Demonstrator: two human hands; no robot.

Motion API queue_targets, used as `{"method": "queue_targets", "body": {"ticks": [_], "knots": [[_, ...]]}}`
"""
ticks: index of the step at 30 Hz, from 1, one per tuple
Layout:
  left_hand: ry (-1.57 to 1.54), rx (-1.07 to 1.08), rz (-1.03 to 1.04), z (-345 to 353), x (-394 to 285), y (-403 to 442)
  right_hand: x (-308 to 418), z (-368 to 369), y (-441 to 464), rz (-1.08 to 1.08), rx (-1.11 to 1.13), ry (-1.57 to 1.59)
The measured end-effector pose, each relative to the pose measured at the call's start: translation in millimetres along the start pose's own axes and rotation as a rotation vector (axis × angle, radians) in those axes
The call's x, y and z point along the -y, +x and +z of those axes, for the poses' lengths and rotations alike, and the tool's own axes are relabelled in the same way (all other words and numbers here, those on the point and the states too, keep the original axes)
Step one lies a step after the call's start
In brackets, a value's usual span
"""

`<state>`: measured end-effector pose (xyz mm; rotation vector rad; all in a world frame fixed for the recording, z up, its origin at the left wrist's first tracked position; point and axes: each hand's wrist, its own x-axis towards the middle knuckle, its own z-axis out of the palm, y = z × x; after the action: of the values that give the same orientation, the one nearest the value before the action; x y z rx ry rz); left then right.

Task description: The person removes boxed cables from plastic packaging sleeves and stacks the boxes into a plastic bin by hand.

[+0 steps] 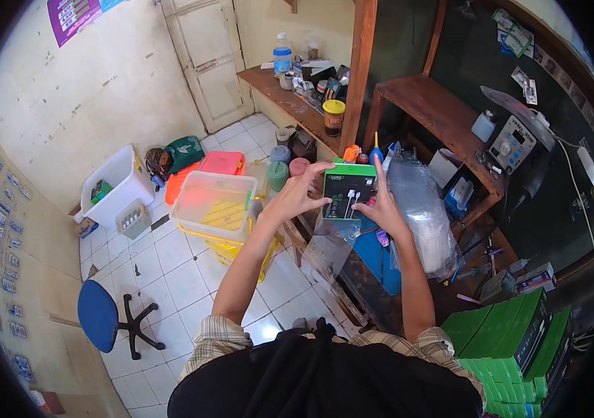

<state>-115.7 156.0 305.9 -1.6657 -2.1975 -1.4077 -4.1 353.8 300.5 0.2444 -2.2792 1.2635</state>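
Observation:
A black and green cable box [339,189], with a white charging cable pictured on its front, is held up over the workbench. My left hand [298,196] grips its left side, fingers along the top corner and thumb at the lower left. On the opposite edge, my right hand [383,202] holds it with the index finger pointing up and the thumb across the lower front. Behind and below the box lie a blue mat [373,261] and clear plastic bags [419,223].
Stacks of green boxes [495,327] rise at the lower right. A soldering station [513,145] stands on the right shelf. Clear lidded tubs [214,191], a white bin [112,182] and a blue stool [98,315] are on the tiled floor to the left.

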Motion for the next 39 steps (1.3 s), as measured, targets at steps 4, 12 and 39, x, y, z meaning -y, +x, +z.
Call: {"method": "queue_targets", "body": {"ticks": [4,12,39], "knots": [[0.057,-0.060,0.083,3,7,1,-4,0,-2,0.087,0.008,0.092],[-0.069,-0.129,0.014,24,12,-1,-13,-1,-5,-0.066,-0.020,-0.164],[-0.712,-0.557,-0.306,98,43,-23,-56,47,-30,0.425,-0.317,0.655]]}}
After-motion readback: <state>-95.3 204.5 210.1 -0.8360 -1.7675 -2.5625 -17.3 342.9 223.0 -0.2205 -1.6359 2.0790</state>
